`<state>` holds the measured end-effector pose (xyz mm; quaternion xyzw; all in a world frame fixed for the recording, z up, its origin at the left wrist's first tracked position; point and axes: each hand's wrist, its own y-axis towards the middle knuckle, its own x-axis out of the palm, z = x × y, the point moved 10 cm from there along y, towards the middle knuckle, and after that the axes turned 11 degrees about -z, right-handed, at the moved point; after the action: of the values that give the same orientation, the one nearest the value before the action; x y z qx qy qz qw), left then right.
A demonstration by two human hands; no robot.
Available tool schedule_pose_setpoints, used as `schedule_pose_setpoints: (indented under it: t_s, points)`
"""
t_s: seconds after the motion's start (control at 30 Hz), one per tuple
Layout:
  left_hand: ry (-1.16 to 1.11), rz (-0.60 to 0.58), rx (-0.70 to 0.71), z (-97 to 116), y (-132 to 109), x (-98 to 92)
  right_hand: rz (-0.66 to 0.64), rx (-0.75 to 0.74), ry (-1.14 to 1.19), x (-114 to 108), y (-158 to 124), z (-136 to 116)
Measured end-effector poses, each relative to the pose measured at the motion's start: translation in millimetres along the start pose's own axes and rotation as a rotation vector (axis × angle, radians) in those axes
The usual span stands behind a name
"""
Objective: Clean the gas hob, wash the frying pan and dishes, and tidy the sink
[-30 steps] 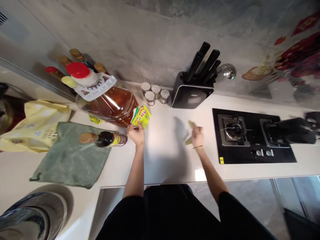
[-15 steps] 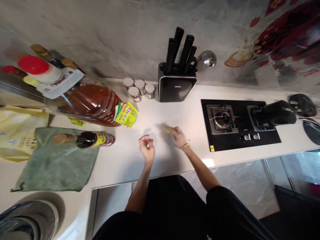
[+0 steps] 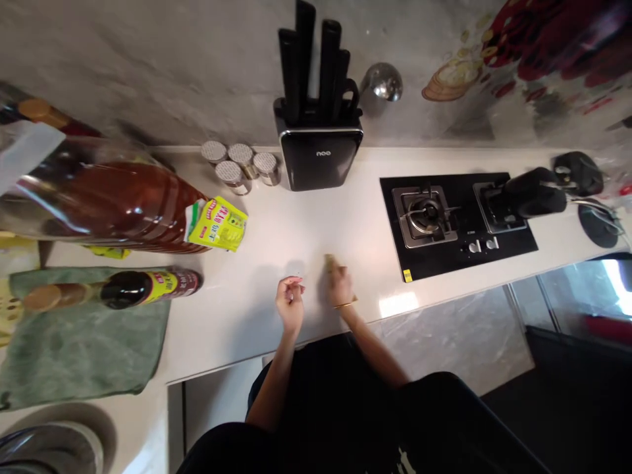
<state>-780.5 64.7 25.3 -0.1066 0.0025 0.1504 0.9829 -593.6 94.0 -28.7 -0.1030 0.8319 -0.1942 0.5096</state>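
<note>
One tan cloth juts beyond the right fingers pinching it; left fingers curl loosely.

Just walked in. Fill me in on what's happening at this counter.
The person's right hand is at the white counter, holding a small yellowish item too blurred to name. The left hand is close by with its fingers curled; I can't make out anything in it. The yellow packet is by the base of the big jug of brown liquid, with neither hand on it. The stove is off to the right.
</note>
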Motion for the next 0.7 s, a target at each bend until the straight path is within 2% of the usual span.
schedule_pose_setpoints:
  t_s: [0.03,0.07,0.1,0.13,0.17,0.2,0.3,0.37,0.4,0.43,0.47,0.5,0.63,0.7]
  points:
    - [0.010,0.004,0.011,5.1,1.2,-1.4,-0.049,-0.068,0.045,12.8,-5.9,-21.5]
    - [0.021,0.002,0.026,10.8,3.1,-2.0,-0.062,-0.119,0.105,16.3,-10.9,-33.0]
    - [0.032,-0.004,0.044,16.7,5.6,-2.1,-0.052,-0.149,0.162,11.5,-15.1,-32.4]
    - [0.042,-0.012,0.061,22.3,8.3,-1.6,-0.011,-0.151,0.208,-1.3,-19.3,-18.5]
    - [0.050,-0.016,0.077,27.1,11.0,-1.0,0.052,-0.129,0.239,-20.3,-24.4,7.4]
    - [0.057,-0.018,0.091,30.9,13.4,-0.1,0.135,-0.073,0.242,-43.6,-31.3,43.7]
    - [0.068,-0.024,0.115,35.3,16.8,5.9,0.398,0.241,0.142,-113.2,-64.5,173.1]
    - [0.067,-0.047,0.109,32.8,15.3,15.0,0.433,0.468,0.098,-132.3,-83.9,234.7]
    - [0.066,-0.065,0.102,30.6,13.6,21.2,0.418,0.543,0.086,-132.3,-89.5,248.5]
    - [0.065,-0.082,0.094,28.3,11.2,27.9,0.380,0.577,0.076,-126.0,-90.9,249.5]
    - [0.066,-0.098,0.086,26.2,8.4,34.8,0.333,0.571,0.067,-115.1,-89.2,238.5]
    - [0.068,-0.113,0.079,24.3,5.3,42.0,0.282,0.526,0.060,-100.4,-85.3,216.9]
    - [0.076,-0.195,0.066,23.5,-7.3,71.5,0.072,0.291,0.062,-21.0,-72.5,89.0]
    - [0.089,-0.234,0.065,27.8,-12.4,82.8,-0.065,0.123,0.104,18.4,-66.8,24.1]
